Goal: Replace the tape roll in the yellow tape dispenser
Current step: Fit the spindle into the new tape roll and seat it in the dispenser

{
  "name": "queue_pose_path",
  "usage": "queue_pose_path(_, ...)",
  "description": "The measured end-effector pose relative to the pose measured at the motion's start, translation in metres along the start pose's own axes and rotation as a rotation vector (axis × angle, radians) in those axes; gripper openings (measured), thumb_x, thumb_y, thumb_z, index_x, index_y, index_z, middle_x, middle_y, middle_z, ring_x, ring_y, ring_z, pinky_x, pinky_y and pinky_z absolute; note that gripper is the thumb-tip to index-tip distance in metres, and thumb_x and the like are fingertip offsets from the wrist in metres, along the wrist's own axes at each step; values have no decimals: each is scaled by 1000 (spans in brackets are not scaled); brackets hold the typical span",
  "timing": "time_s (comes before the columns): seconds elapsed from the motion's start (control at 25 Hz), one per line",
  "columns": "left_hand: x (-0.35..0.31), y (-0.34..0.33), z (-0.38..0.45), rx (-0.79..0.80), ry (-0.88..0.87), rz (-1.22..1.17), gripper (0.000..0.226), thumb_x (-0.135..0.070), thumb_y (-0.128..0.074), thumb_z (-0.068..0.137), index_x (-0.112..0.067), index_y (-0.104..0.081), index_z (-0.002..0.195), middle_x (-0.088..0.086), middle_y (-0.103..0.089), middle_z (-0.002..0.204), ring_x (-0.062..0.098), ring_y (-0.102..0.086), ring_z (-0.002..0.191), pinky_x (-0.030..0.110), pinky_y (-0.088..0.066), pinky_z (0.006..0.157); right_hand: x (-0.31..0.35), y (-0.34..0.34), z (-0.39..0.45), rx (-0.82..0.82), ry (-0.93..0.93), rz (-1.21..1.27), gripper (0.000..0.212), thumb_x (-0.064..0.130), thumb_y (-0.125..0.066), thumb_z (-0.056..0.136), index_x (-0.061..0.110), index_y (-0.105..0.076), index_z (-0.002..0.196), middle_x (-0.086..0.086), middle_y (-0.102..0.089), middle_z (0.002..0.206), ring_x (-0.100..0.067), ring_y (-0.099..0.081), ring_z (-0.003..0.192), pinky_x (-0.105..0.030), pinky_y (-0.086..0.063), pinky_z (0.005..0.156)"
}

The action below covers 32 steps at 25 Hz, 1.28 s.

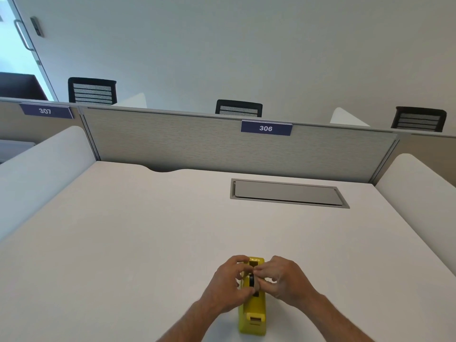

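The yellow tape dispenser (253, 314) stands on the white desk (148, 230) near its front edge, cutter end toward me. A black hub (251, 280) sits in its middle slot, with a bit of tape roll beside it mostly hidden by fingers. My left hand (228, 283) grips the dispenser's left side, with its fingertips on the hub. From the right, my right hand (281, 277) pinches the same hub and roll. Both hands meet over the slot.
A grey cable hatch (287, 193) is set into the desk further back. A fabric partition (197, 141) labelled 306 closes the far edge, and white side dividers (42, 166) flank the desk. Black chairs stand behind the partition.
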<state>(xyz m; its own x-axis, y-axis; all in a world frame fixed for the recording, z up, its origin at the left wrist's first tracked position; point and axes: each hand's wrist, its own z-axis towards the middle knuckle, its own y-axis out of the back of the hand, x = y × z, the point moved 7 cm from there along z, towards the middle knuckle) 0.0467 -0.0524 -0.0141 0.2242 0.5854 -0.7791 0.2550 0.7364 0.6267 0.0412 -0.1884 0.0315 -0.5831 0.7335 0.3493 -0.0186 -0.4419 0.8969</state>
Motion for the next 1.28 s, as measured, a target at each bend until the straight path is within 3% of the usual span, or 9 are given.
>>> queue_pose_path(0.12, 0, 1, 1, -1, -18, -15, 42, -37, -76, 75, -34, -68, 116, -15, -51, 137, 7, -59, 94, 14, -54, 78, -1, 0, 0, 11, -12, 30, 3, 30, -68, 82, 29, -71, 84, 18, -72, 82, -6, -52, 69, -21, -47, 59)
queue_pose_path(0.28, 0, 1, 2, 1, -16, -8, 43, -35, -76, 74, -33, -67, 116, -16, -51, 136, 6, -59, 93, 12, -53, 76, -4, -4, -3, 16, -36, -2, 22, 38, -69, 77, 31, -72, 98, 20, -72, 90, -8, -56, 78, -22, -51, 58)
queue_pose_path(0.56, -2, 1, 2, -1, -21, 15, 42, -37, -75, 76, -31, -66, 116, -15, -50, 138, 4, -57, 91, 8, -49, 74, -5, -8, -5, -17, -6, -26, 16, 36, -64, 84, 25, -74, 90, 16, -72, 86, -11, -56, 73, -32, -54, 55)
queue_pose_path(0.76, -5, 2, 1, -1, -39, 28, 42, -34, -76, 77, -28, -66, 118, -13, -51, 138, 4, -54, 96, 6, -46, 77, -4, -5, -4, -26, 3, -14, 8, 32, -67, 84, 29, -74, 87, 20, -72, 87, -6, -54, 73, -25, -51, 57)
queue_pose_path(1.12, -7, 2, 0, 2, -34, 34, 43, -30, -77, 77, -27, -66, 119, -12, -50, 139, 6, -53, 97, 7, -46, 78, -6, -4, -1, -3, -14, 7, 10, 28, -70, 86, 28, -78, 93, 17, -75, 95, -7, -60, 83, -25, -53, 65)
queue_pose_path(1.28, -7, 2, 0, -4, -37, 34, 43, -30, -77, 77, -28, -66, 118, -12, -51, 138, 4, -53, 97, 5, -45, 77, -6, -4, -2, 13, -32, 52, 14, 35, -67, 83, 30, -73, 94, 19, -73, 91, -6, -56, 82, -22, -52, 63)
